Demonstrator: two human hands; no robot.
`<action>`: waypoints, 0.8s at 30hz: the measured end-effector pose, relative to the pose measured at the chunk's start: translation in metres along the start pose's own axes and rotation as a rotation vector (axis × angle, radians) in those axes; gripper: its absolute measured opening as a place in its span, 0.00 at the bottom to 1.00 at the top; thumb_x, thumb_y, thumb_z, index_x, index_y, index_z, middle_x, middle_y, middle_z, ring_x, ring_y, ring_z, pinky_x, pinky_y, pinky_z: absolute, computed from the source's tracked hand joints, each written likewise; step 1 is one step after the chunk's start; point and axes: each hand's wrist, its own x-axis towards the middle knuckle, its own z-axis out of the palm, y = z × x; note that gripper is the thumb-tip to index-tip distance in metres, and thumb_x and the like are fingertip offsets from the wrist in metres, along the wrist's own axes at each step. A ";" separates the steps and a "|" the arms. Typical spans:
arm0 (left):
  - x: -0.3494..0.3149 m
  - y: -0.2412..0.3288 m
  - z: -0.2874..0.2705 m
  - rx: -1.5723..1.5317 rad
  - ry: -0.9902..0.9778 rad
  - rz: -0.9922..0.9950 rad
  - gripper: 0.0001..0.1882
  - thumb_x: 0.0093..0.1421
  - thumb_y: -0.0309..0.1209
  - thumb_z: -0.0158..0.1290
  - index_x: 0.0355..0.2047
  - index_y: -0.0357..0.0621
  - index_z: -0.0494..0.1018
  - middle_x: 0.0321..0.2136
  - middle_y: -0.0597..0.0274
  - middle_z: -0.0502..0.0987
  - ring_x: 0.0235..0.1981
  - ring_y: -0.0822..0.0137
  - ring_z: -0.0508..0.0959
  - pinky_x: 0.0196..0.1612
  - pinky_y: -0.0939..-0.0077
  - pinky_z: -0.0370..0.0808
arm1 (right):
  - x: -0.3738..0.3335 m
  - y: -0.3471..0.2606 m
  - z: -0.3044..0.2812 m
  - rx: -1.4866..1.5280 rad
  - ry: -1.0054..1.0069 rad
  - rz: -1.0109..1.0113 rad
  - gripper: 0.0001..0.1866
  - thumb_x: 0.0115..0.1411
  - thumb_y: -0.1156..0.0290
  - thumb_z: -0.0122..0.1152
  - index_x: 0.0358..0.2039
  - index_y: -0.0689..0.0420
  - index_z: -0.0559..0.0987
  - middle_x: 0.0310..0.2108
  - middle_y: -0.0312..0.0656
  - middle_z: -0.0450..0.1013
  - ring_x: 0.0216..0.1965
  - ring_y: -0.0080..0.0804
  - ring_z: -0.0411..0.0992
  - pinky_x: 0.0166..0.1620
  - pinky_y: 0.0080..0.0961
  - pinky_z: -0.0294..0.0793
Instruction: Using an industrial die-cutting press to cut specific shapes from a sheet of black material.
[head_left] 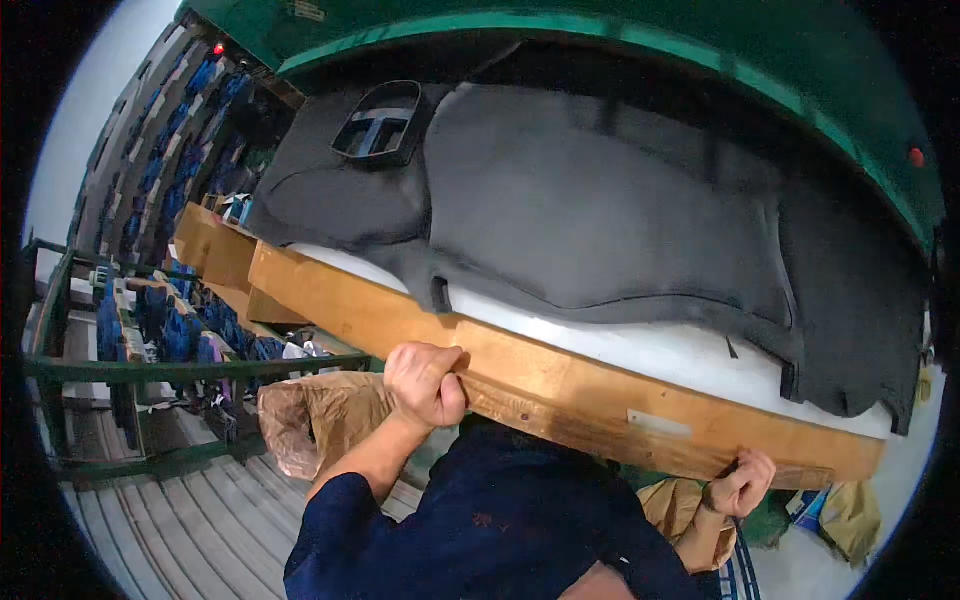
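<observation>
Beyond the brown board (520,360), the big dark grey mat (600,200) lies spread out, probably so its moulded shape isn't folded. The board itself runs slantwise in front of me. Just behind it, a white panel (620,345) shows under the mat's near edge, seemingly giving it backing. Crumpled brown paper (340,415) sits on my side of the board, toward its left. My left hand (425,385) is curled closed on the board's near edge, left of its middle; my right hand (742,483) grips nearer its right end. That wide spacing likely steadies its length; my fingertips are partly hidden.
</observation>
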 end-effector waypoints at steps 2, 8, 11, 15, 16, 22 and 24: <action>0.013 -0.011 0.014 0.020 0.070 0.028 0.11 0.47 0.27 0.50 0.31 0.41 0.78 0.22 0.64 0.79 0.23 0.60 0.77 0.33 0.66 0.73 | 0.014 0.008 0.019 0.012 0.027 0.024 0.08 0.59 0.82 0.51 0.23 0.67 0.75 0.25 0.48 0.74 0.28 0.45 0.72 0.35 0.37 0.74; 0.053 -0.037 0.064 -0.009 0.264 0.041 0.07 0.47 0.27 0.53 0.27 0.43 0.78 0.19 0.63 0.76 0.23 0.59 0.76 0.33 0.63 0.71 | 0.051 0.047 0.076 0.074 0.078 -0.027 0.10 0.61 0.84 0.52 0.22 0.64 0.74 0.23 0.46 0.73 0.26 0.39 0.71 0.34 0.33 0.72; 0.073 -0.046 0.078 -0.014 0.277 0.030 0.04 0.48 0.28 0.55 0.25 0.44 0.78 0.18 0.61 0.75 0.23 0.58 0.76 0.33 0.63 0.70 | 0.068 0.060 0.090 -0.008 0.052 -0.035 0.10 0.63 0.82 0.53 0.23 0.64 0.74 0.23 0.45 0.72 0.26 0.36 0.70 0.32 0.30 0.69; 0.078 -0.058 0.070 -0.097 0.200 -0.026 0.03 0.49 0.29 0.59 0.22 0.45 0.78 0.21 0.60 0.78 0.26 0.56 0.78 0.36 0.62 0.71 | 0.065 0.046 0.101 -0.059 0.098 0.006 0.09 0.63 0.79 0.55 0.25 0.63 0.75 0.25 0.45 0.72 0.26 0.40 0.70 0.33 0.32 0.69; 0.079 -0.062 0.071 -0.133 0.224 -0.019 0.03 0.49 0.28 0.60 0.21 0.45 0.77 0.21 0.60 0.78 0.26 0.56 0.77 0.36 0.61 0.71 | 0.064 0.045 0.099 -0.109 0.062 -0.016 0.08 0.63 0.78 0.56 0.26 0.62 0.75 0.25 0.45 0.72 0.27 0.41 0.70 0.34 0.33 0.70; 0.076 -0.075 0.063 -0.229 0.291 0.030 0.04 0.49 0.28 0.60 0.20 0.44 0.76 0.20 0.60 0.77 0.26 0.55 0.76 0.36 0.60 0.70 | 0.066 0.008 0.087 -0.088 -0.044 0.005 0.04 0.61 0.78 0.59 0.28 0.61 0.75 0.28 0.45 0.73 0.32 0.42 0.71 0.38 0.35 0.71; 0.074 -0.078 0.062 -0.213 0.263 -0.007 0.06 0.49 0.31 0.60 0.18 0.45 0.76 0.19 0.58 0.75 0.26 0.54 0.74 0.36 0.58 0.68 | 0.064 -0.008 0.089 -0.065 -0.073 0.109 0.04 0.60 0.78 0.60 0.28 0.60 0.75 0.28 0.45 0.73 0.32 0.42 0.71 0.38 0.34 0.71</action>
